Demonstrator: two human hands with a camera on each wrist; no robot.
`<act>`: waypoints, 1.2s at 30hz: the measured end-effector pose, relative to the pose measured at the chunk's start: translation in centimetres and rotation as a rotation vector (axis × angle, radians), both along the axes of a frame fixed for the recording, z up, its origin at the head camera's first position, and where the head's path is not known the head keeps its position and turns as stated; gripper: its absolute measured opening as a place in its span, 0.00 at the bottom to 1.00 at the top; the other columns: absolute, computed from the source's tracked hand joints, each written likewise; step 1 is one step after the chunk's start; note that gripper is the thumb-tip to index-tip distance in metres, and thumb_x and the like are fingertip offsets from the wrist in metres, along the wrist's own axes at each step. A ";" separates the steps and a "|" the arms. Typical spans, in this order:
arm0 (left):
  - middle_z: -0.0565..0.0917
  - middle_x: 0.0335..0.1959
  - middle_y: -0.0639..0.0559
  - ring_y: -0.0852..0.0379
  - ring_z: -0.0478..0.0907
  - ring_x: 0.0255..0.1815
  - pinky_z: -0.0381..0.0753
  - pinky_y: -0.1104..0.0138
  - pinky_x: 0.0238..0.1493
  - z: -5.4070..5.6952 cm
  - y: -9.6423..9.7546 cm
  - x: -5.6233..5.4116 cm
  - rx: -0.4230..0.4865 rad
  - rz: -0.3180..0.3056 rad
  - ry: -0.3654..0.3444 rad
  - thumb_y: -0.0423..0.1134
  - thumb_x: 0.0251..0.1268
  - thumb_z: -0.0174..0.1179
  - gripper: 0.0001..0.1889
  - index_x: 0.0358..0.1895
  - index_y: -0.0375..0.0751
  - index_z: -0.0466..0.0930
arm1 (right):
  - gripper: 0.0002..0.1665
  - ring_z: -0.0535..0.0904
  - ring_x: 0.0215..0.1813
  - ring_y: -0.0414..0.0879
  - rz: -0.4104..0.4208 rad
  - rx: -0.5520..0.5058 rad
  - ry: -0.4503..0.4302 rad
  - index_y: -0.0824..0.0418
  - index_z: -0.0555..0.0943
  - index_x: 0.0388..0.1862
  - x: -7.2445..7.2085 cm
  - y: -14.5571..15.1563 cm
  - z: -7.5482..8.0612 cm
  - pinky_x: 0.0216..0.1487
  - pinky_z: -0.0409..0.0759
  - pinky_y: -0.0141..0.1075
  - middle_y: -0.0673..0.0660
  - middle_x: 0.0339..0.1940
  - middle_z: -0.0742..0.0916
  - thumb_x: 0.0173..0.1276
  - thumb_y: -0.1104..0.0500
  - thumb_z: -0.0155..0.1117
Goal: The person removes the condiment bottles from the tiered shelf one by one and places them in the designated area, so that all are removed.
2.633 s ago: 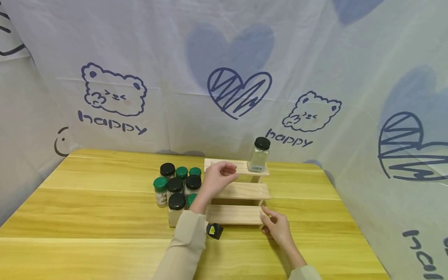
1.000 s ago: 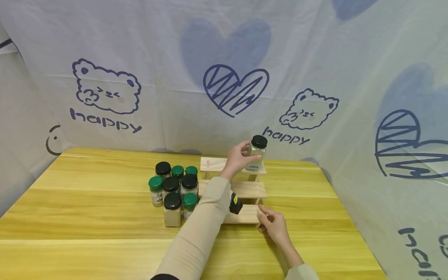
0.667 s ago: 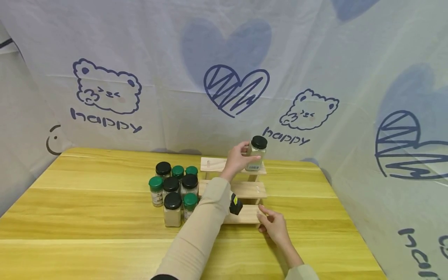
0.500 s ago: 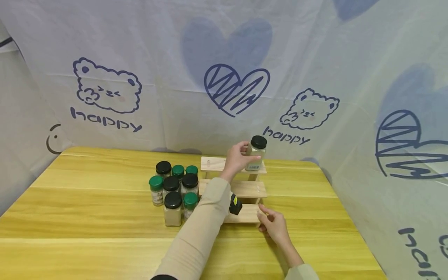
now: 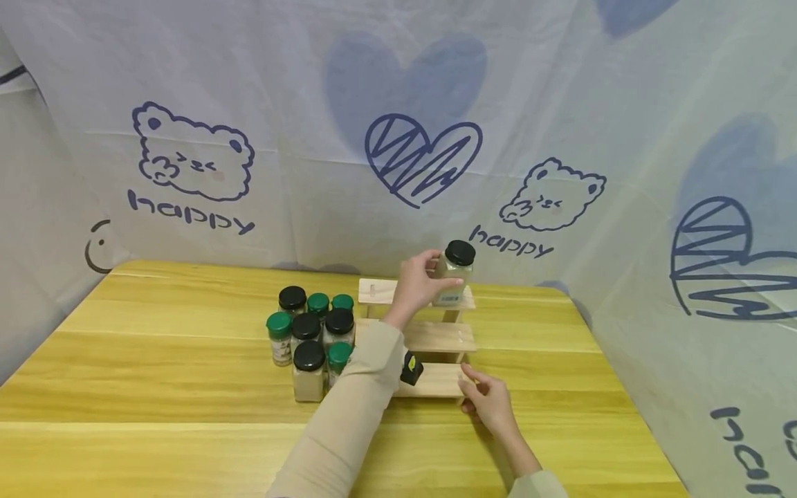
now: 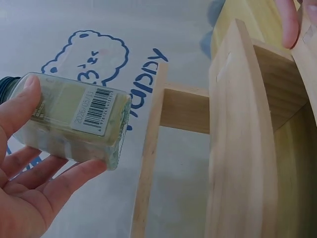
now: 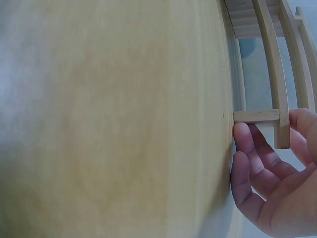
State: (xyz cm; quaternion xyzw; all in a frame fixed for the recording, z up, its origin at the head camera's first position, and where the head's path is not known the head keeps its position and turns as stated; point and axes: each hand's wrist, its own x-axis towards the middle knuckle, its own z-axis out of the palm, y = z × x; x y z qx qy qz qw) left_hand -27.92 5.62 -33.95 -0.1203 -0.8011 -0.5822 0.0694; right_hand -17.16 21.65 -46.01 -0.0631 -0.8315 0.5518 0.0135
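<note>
My left hand (image 5: 418, 283) holds a square glass spice jar (image 5: 453, 280) with a black lid, thumb on one side and fingers on the other. In the left wrist view, the jar (image 6: 74, 111) carries a barcode label, and a small gap shows between its base and the top shelf's edge (image 6: 148, 153). Below it stands the three-step wooden spice rack (image 5: 436, 337). My right hand (image 5: 492, 401) grips the right end of its lowest step. In the right wrist view the thumb and fingers are about the step's end (image 7: 281, 124), near its leg.
Several spice jars stand grouped left of the rack, some with black lids (image 5: 309, 355), some with green lids (image 5: 279, 322). My left sleeve (image 5: 349, 408) partly hides one green-lidded jar and the rack's left side. A printed cloth (image 5: 299, 228) hangs behind the wooden table (image 5: 187, 387).
My left hand came right to the jar on the top step and took hold of it. Since half a second ago, the jar has risen slightly. My right hand stays at the lowest step.
</note>
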 end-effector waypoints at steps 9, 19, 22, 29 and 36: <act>0.78 0.47 0.41 0.50 0.75 0.46 0.76 0.66 0.45 -0.2 -1.4 1.7 -0.054 -0.015 0.043 0.42 0.43 0.70 0.32 0.54 0.35 0.72 | 0.21 0.76 0.17 0.48 0.006 -0.022 0.003 0.65 0.74 0.55 0.0 0.2 -0.2 0.12 0.68 0.29 0.63 0.47 0.81 0.61 0.63 0.60; 0.79 0.45 0.42 0.50 0.77 0.43 0.77 0.66 0.43 -0.2 -2.6 3.3 0.006 -0.001 0.076 0.42 0.41 0.71 0.31 0.53 0.34 0.73 | 0.21 0.76 0.16 0.47 -0.003 -0.018 0.002 0.65 0.75 0.54 -0.1 0.1 -0.2 0.12 0.69 0.29 0.61 0.35 0.85 0.61 0.62 0.60; 0.79 0.45 0.42 0.50 0.77 0.43 0.78 0.66 0.43 -0.4 -3.0 3.9 0.008 -0.004 0.077 0.42 0.42 0.71 0.31 0.53 0.35 0.73 | 0.21 0.76 0.17 0.47 -0.002 -0.011 -0.001 0.65 0.75 0.55 -0.1 0.0 -0.2 0.12 0.70 0.30 0.62 0.39 0.84 0.61 0.61 0.60; 0.78 0.46 0.41 0.48 0.77 0.43 0.78 0.63 0.43 -0.9 -4.0 5.0 0.019 -0.015 0.061 0.41 0.43 0.71 0.31 0.54 0.34 0.73 | 0.21 0.76 0.16 0.46 -0.007 -0.007 -0.010 0.64 0.75 0.55 0.0 0.0 0.0 0.13 0.70 0.30 0.60 0.32 0.85 0.62 0.62 0.60; 0.78 0.46 0.40 0.47 0.77 0.43 0.77 0.60 0.45 -1.2 -4.6 6.0 0.027 0.009 0.068 0.41 0.42 0.71 0.31 0.53 0.34 0.73 | 0.21 0.76 0.16 0.46 -0.006 -0.013 -0.016 0.65 0.74 0.55 0.1 -0.1 0.2 0.13 0.70 0.29 0.59 0.26 0.84 0.62 0.63 0.59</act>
